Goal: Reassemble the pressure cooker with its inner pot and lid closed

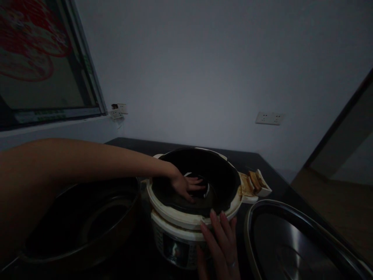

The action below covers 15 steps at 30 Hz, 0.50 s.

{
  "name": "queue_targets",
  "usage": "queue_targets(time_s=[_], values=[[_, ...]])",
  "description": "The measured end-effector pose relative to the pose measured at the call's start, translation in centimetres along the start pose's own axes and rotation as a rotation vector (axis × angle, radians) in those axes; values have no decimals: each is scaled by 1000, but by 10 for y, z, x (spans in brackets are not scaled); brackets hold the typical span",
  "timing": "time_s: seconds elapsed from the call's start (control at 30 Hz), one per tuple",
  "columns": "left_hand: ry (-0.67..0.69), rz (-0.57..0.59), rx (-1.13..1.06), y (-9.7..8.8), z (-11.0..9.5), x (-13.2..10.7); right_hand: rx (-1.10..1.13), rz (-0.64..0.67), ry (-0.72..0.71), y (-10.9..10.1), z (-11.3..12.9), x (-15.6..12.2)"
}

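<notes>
A white electric pressure cooker [175, 212] stands without its lid at the middle of the dark counter, a display panel on its front. My left hand [189, 188] reaches down inside its dark interior [223, 182], fingers stretched and spread near the bottom. Part of a pale ring [207, 191] shows around those fingers; whether they touch the bottom I cannot tell. On the cooker's front right side lies my right hand [220, 243], its long fingers extended with the tips at the rim. A stained hinge bracket [255, 183] sticks out from the cooker's right.
At the left stands a wide dark pan [125, 217], partly behind my left forearm. A large shiny metal lid or tray [291, 241] lies to the right. Behind the counter [131, 144] rises a wall with sockets [269, 118]; a window [43, 89] is at the upper left.
</notes>
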<state>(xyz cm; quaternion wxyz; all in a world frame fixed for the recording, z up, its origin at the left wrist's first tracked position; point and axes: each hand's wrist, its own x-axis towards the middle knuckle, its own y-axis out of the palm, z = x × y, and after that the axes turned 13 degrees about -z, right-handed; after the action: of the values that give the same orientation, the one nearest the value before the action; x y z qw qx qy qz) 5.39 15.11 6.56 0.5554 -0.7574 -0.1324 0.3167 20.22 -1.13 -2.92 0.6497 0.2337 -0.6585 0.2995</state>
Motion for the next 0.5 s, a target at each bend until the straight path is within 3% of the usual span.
queue_targets(time_s=[0.13, 0.27, 0.5], values=[[-21, -16, 0, 2, -7, 12, 0, -3, -2, -1, -3, -4], [12, 21, -25, -3, -23, 5, -7, 15, -28, -4, -6, -11], [340, 144, -269, -21, -41, -21, -5, -16, -12, -3, -3, -5]])
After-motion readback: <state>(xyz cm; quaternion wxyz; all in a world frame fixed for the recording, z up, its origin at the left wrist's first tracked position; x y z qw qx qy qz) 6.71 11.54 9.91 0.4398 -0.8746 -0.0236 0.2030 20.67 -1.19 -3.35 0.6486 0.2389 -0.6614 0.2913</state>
